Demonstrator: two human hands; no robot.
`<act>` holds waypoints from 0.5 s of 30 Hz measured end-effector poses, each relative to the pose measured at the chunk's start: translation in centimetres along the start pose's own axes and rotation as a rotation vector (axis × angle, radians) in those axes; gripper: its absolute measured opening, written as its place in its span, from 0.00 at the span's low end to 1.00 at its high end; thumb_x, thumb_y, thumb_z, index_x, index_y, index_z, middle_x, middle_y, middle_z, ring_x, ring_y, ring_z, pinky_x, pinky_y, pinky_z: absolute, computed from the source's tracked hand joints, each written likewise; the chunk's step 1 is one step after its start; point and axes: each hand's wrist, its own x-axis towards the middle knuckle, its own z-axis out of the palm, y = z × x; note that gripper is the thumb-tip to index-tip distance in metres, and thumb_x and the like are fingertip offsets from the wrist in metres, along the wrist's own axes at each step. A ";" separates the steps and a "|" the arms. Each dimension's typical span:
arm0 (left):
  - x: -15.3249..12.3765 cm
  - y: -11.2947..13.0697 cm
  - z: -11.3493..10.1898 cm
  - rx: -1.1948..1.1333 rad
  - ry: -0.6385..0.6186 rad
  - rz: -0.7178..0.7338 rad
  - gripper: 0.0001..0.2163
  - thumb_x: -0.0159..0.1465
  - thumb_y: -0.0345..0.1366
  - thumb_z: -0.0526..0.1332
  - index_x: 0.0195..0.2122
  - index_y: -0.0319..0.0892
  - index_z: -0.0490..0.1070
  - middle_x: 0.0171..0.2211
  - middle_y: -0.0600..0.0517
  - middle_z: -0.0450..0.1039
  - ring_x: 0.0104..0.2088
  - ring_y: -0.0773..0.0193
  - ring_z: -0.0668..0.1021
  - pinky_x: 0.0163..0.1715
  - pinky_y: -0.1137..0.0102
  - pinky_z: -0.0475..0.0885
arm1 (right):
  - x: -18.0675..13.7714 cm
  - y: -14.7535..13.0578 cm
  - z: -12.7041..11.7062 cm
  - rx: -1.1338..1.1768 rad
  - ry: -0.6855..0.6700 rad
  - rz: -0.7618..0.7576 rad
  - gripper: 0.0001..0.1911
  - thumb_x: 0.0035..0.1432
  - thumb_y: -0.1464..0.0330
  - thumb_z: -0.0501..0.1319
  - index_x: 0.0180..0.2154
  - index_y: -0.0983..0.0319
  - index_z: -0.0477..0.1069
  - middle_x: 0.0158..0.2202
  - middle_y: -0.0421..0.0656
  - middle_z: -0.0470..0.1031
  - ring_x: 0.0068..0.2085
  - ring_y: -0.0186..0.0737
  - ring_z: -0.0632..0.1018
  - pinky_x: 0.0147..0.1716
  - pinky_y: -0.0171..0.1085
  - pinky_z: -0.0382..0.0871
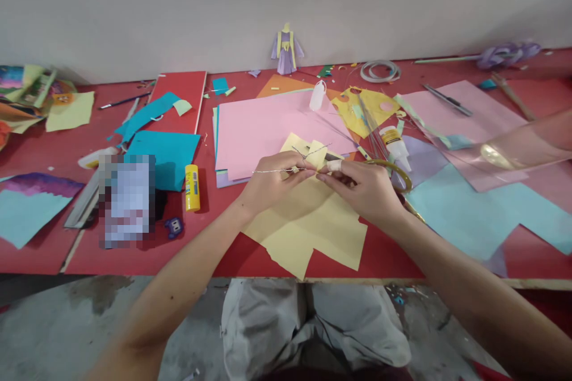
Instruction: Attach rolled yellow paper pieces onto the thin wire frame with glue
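My left hand (271, 181) and my right hand (361, 187) meet above the middle of the red table (223, 238). Both are closed in a pinch on a thin silver wire (268, 172) that sticks out to the left, with a small pale yellow paper piece (316, 155) between the fingertips. My right thumb has a strip of tape round it. Yellow scissors (395, 169) lie just right of my right hand. Under the hands lies a cut pale yellow sheet (308, 229).
Pink paper (268, 128), teal sheets (165, 152), light blue paper (473, 214), a yellow glue stick (192, 187), a glue bottle (395, 143), a paper doll (286, 50) by the wall and a coil of tape (379, 70) are spread around. Another person's arm (527, 140) reaches in at the right.
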 end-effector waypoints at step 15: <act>0.0 0.7 -0.2 -0.006 0.059 -0.019 0.09 0.64 0.43 0.64 0.35 0.43 0.78 0.35 0.50 0.81 0.37 0.64 0.81 0.40 0.69 0.76 | 0.4 -0.4 0.0 0.551 -0.098 0.367 0.14 0.60 0.58 0.64 0.38 0.60 0.67 0.24 0.36 0.72 0.20 0.31 0.73 0.19 0.32 0.64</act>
